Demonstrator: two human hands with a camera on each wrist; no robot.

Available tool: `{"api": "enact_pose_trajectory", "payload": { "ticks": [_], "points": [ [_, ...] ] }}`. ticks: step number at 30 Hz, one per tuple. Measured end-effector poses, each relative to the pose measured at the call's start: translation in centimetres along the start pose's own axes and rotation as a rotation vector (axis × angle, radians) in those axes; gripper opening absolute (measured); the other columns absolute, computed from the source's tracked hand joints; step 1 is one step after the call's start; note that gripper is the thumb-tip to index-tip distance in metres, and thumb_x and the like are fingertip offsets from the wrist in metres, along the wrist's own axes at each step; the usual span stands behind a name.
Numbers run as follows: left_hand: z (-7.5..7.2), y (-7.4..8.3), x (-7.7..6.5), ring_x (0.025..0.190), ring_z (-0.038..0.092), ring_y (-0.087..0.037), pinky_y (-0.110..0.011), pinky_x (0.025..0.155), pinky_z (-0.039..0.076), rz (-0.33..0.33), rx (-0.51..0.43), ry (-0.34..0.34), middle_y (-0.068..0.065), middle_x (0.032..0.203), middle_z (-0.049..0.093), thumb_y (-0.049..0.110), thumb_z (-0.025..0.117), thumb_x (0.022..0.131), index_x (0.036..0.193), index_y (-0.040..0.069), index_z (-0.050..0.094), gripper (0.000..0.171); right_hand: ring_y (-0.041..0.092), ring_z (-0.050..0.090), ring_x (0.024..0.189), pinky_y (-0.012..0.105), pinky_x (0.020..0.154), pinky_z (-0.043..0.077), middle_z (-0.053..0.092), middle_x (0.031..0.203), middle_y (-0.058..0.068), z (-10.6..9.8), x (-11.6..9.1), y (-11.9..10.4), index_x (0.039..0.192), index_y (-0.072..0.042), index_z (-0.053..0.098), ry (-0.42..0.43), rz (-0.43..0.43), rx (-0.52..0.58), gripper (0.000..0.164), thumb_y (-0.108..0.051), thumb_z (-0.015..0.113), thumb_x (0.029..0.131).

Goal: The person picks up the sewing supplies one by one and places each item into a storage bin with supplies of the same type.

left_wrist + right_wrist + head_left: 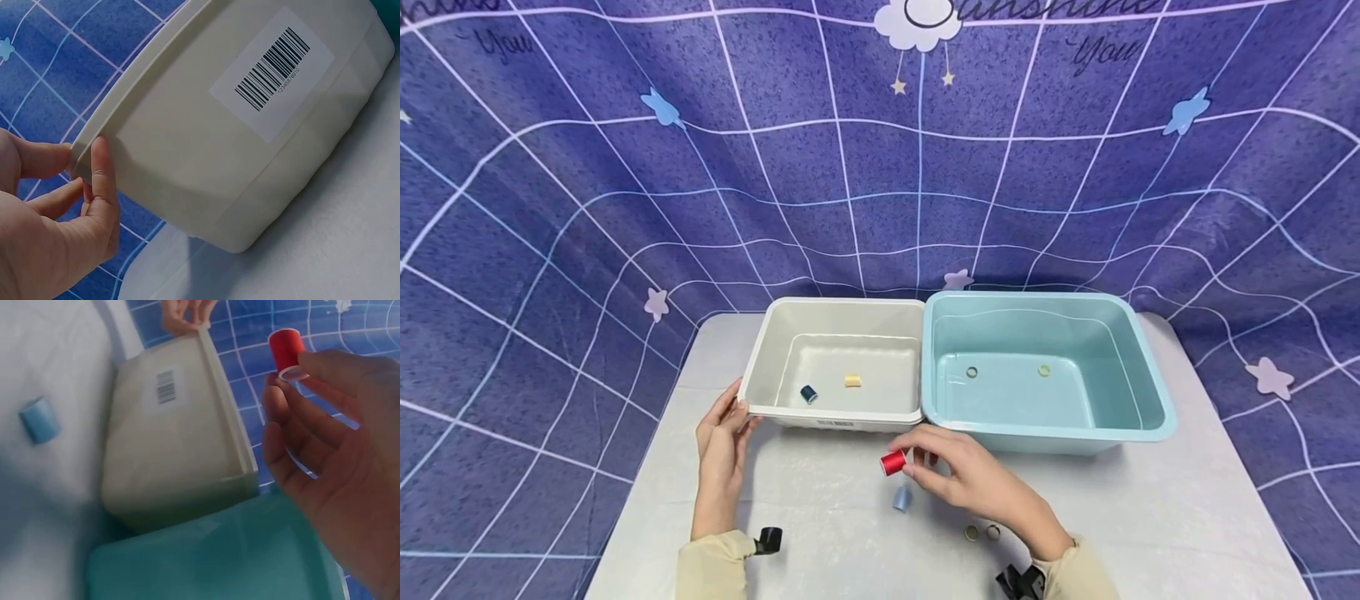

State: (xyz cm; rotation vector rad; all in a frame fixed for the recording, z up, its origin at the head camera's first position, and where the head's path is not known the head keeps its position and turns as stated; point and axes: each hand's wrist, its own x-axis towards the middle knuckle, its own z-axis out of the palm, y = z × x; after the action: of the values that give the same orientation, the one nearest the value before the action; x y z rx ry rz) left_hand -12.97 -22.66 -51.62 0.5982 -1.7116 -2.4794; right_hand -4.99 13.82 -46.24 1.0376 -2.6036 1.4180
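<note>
A red thread spool (892, 462) is pinched between thumb and fingers of my right hand (966, 471), in front of the two bins. In the right wrist view the red spool (287, 350) shows its white end rims. My left hand (721, 446) grips the front left corner of the cream bin (848, 414), thumb on the rim and fingers underneath, as the left wrist view shows. Inside that bin lie a dark blue spool (808, 393) and a pale yellow spool (853, 380). On the table below my right hand is a light blue spool (902, 498).
A light blue bin (1048, 433) stands right beside the cream one, with two small rings (972, 372) on its floor. Two more rings (972, 532) lie on the table near my right wrist. A purple patterned cloth (880, 167) hangs behind the table.
</note>
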Motion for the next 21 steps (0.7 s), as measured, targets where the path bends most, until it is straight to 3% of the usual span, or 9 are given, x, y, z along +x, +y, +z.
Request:
{"api": "enact_pose_trajectory", "payload": {
  "ticks": [6,16,21],
  "points": [
    [-0.2,0.0,0.1,0.088,0.064,-0.006,-0.015,0.075,0.063,0.003,0.007,-0.009,-0.006,0.118,0.056,-0.004,0.05,0.105,0.154,0.001,0.048,0.05,-0.002,0.057,0.087,0.015,0.071,0.054,0.066,0.104,-0.014,-0.8,1.9,-1.1,0.13,-0.028,0.068,0.002,-0.053,0.0,0.026,-0.021,0.064,0.105],
    [-0.3,0.0,0.0,0.091,0.065,-0.007,-0.015,0.078,0.063,0.009,0.005,-0.009,-0.007,0.121,0.058,-0.003,0.053,0.105,0.154,0.002,0.049,0.05,0.003,0.059,0.078,0.02,0.065,0.056,0.07,0.107,-0.013,-1.6,6.4,-2.0,0.124,-0.025,0.073,0.13,0.122,-0.096,0.023,-0.022,0.069,0.102],
    [-0.4,-0.1,0.1,0.092,0.065,-0.006,-0.016,0.079,0.063,0.001,0.004,-0.008,-0.005,0.119,0.056,-0.002,0.052,0.105,0.154,0.003,0.049,0.05,0.005,0.061,0.082,0.021,0.066,0.056,0.071,0.11,-0.013,-2.1,8.4,-2.2,0.122,-0.025,0.073,0.15,0.145,-0.096,0.021,-0.022,0.068,0.102]
  ]
}}
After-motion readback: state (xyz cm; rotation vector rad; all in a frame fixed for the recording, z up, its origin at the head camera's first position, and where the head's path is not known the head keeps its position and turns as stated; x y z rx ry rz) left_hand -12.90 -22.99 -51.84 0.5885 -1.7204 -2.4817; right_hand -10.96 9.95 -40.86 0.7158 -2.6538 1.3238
